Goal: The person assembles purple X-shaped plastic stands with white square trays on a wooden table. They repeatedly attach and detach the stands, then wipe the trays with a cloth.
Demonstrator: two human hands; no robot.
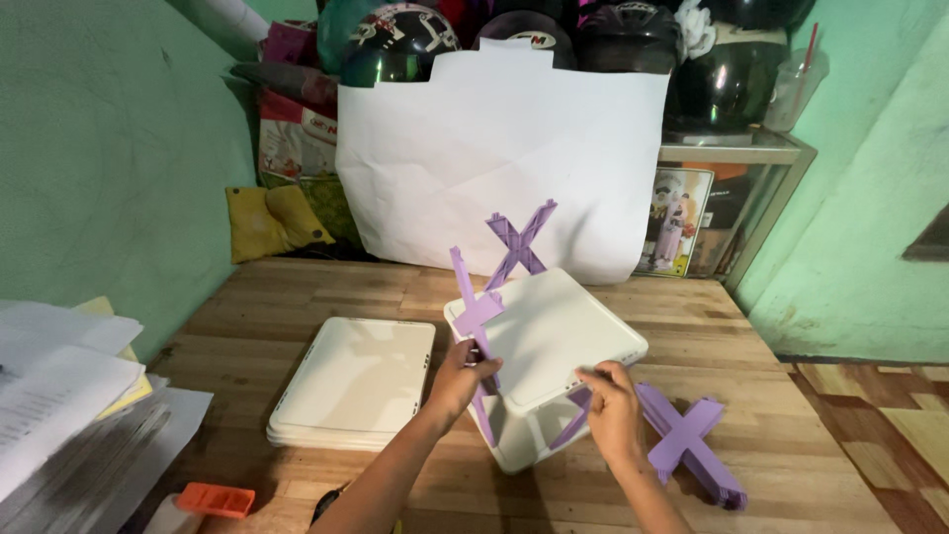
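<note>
While I scan from the left edge, I see a pile of papers (59,386) overhanging the wooden table (297,297), with an orange plastic piece (215,499) near the front edge. Next lies a stack of flat cream panels (354,381), flat on the table and apart from both hands. Beside it, my left hand (460,376) has its fingers (484,368) curled shut around a purple cross-shaped brace (478,331); the brace stands upright, rising above the knuckles and running down below them against the left side of the cream box (554,346). That box sits tilted at the middle of the table, between the two hands, its broad top panel facing up and toward the right. A second purple cross (518,242) stands at the box's far side, clear of both hands. My right hand (613,410) rests on the box's near right corner, fingers (593,376) bent and pressed to the edge; whether they pinch the purple strip (573,415) under them I cannot tell. Just right of that hand, a stack of purple crosses (692,445) lies flat on the table. Behind everything stands a large white paper sheet (494,148).
</note>
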